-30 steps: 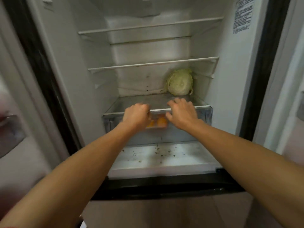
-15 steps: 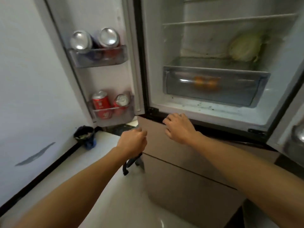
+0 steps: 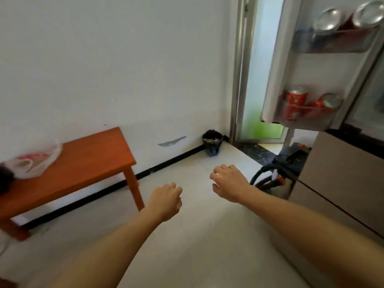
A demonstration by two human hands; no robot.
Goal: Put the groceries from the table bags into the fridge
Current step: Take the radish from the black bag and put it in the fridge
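Note:
An orange wooden table (image 3: 87, 163) stands against the white wall at the left. On its left end lies a clear plastic bag (image 3: 35, 161) with red items inside, and a dark bag (image 3: 5, 179) shows at the frame's left edge. The open fridge door (image 3: 311, 65) at the upper right holds several cans, red ones (image 3: 295, 102) on the lower shelf. My left hand (image 3: 166, 200) and my right hand (image 3: 228, 183) hang over the floor with loosely curled fingers, holding nothing.
A small dark bin (image 3: 213, 142) sits in the corner by a glass door (image 3: 257, 80). A vacuum cleaner with a black hose (image 3: 280, 169) stands beside the fridge's beige lower drawers (image 3: 342, 183). Pale tiled floor (image 3: 197, 235) stretches between fridge and table.
My view has swung left from the fridge interior to the room and table. Both hands left the crisper drawer and dropped away, holding nothing.

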